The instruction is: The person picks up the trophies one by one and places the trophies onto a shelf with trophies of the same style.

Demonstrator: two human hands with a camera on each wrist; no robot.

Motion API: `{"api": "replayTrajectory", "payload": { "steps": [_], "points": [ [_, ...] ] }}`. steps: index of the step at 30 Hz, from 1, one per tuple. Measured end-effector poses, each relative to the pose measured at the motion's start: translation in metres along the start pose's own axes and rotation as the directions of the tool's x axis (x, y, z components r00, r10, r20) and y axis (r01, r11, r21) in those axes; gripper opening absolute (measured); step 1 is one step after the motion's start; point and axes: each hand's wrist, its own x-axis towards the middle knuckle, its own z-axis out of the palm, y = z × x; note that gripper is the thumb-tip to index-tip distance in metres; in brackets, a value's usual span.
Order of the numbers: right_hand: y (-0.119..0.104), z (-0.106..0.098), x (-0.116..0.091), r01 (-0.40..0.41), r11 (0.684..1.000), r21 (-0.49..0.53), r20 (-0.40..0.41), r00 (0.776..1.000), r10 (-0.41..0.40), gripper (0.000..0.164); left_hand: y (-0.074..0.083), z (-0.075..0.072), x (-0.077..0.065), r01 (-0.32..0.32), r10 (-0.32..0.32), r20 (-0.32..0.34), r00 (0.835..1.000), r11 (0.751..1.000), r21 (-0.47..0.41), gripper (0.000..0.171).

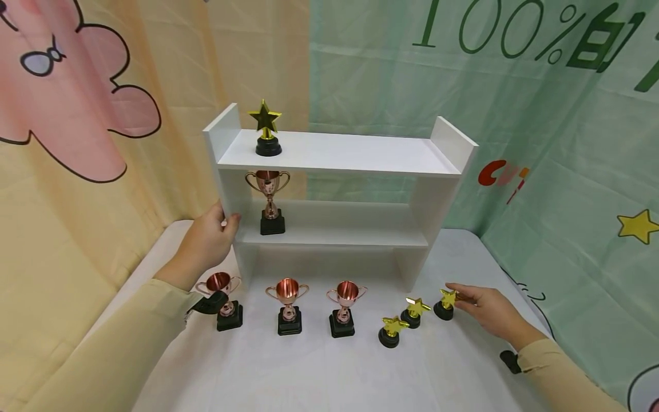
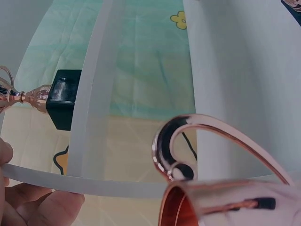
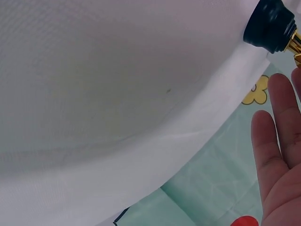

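Note:
My left hand [image 1: 210,239] grips the left side panel of a white shelf unit [image 1: 329,234]; in the left wrist view its fingers [image 2: 56,207] lie on both sides of the panel's edge. At the right, my right hand [image 1: 489,309] pinches the star of a small gold star trophy [image 1: 444,304] by its tip. The black base of that trophy [image 3: 269,26] shows in the right wrist view's upper corner. Two more star trophies, one [image 1: 389,333] in front and one [image 1: 412,313] behind it, stand to its left.
One star trophy [image 1: 266,129] stands on the top board, and a rose-gold cup [image 1: 270,203] on the middle board. Three rose-gold cups, left [image 1: 226,300], middle [image 1: 289,306] and right [image 1: 345,309], stand on the white table [image 1: 288,377]. Printed curtains [image 1: 370,86] hang behind.

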Motion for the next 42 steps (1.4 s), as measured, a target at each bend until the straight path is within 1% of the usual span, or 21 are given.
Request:
{"api": "replayTrajectory", "payload": {
  "steps": [7, 12, 16, 19, 26, 30, 36, 42],
  "points": [
    [-0.004, -0.005, -0.003, -0.004, 1.0, -0.025, -0.029, 1.0, 0.003, 0.044, 0.001, 0.0, 0.0, 0.007, -0.007, 0.003, 1.0, 1.0, 0.0, 0.054],
    [-0.008, -0.013, -0.005, 0.005, 1.0, -0.03, -0.041, 0.999, -0.006, 0.041, 0.0, 0.001, -0.001, -0.001, 0.001, -0.007, 1.0, 1.0, 0.009, 0.053],
    [-0.012, -0.02, -0.006, 0.041, 0.998, -0.036, -0.051, 0.998, -0.043, 0.041, -0.001, 0.001, -0.001, -0.009, 0.009, -0.014, 1.0, 1.0, 0.012, 0.052],
    [-0.017, -0.025, -0.006, 0.069, 0.996, -0.062, -0.065, 0.995, -0.073, 0.04, -0.001, 0.001, -0.001, -0.013, 0.014, -0.015, 1.0, 1.0, 0.011, 0.052],
    [-0.042, -0.04, -0.008, 0.129, 0.986, -0.11, -0.091, 0.986, -0.139, 0.04, -0.001, 0.001, -0.001, -0.017, 0.017, -0.013, 1.0, 1.0, 0.014, 0.052],
    [-0.058, -0.05, -0.009, 0.185, 0.974, -0.128, -0.118, 0.973, -0.2, 0.039, -0.001, 0.0, 0.0, -0.015, 0.015, -0.013, 1.0, 1.0, 0.018, 0.052],
    [-0.082, -0.064, -0.008, 0.269, 0.955, -0.127, -0.131, 0.95, -0.285, 0.039, -0.001, 0.0, 0.0, -0.009, 0.009, -0.014, 1.0, 1.0, 0.02, 0.052],
    [-0.102, -0.07, -0.004, 0.346, 0.921, -0.18, -0.165, 0.912, -0.375, 0.038, -0.002, 0.001, 0.0, -0.007, 0.007, -0.014, 1.0, 1.0, 0.019, 0.052]
  ]
}}
